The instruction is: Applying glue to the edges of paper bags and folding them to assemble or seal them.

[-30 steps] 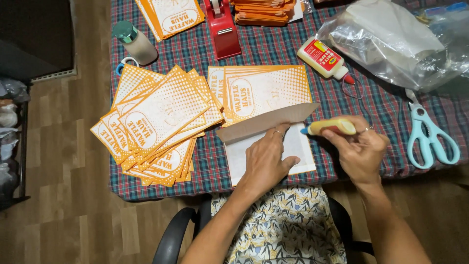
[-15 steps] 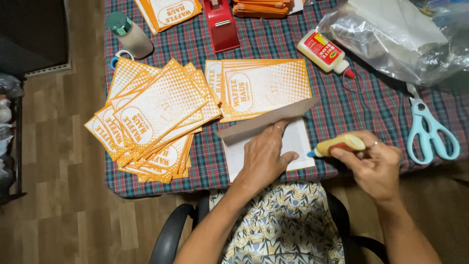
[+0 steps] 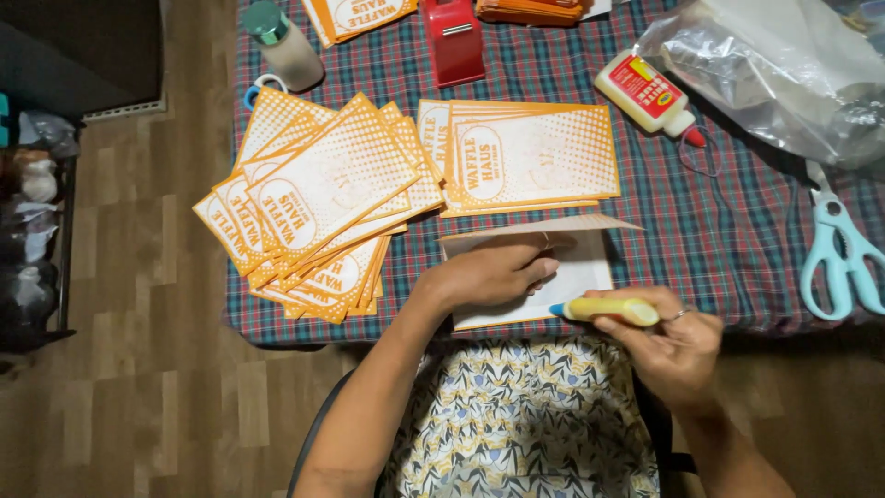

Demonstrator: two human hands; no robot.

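Observation:
My left hand (image 3: 493, 270) lies flat on a white paper sheet (image 3: 581, 277) near the table's front edge, pinning it down; the sheet's top flap is folded up. My right hand (image 3: 668, 346) grips a yellow glue stick (image 3: 613, 310) whose blue tip points left, over the sheet's lower right edge. Just beyond the sheet sits a neat pile of orange-and-white printed paper bags (image 3: 525, 159). A fanned heap of the same bags (image 3: 318, 203) spreads at the left.
On the plaid tablecloth (image 3: 719, 221) lie a white glue bottle (image 3: 650, 94), light blue scissors (image 3: 839, 254), a crumpled clear plastic bag (image 3: 784, 65), a red tape dispenser (image 3: 454, 39) and a green-capped bottle (image 3: 284, 41). Wooden floor lies to the left.
My right hand has drawn the glue stick down and back toward the sheet's lower right edge. My left hand stays pressed on the sheet.

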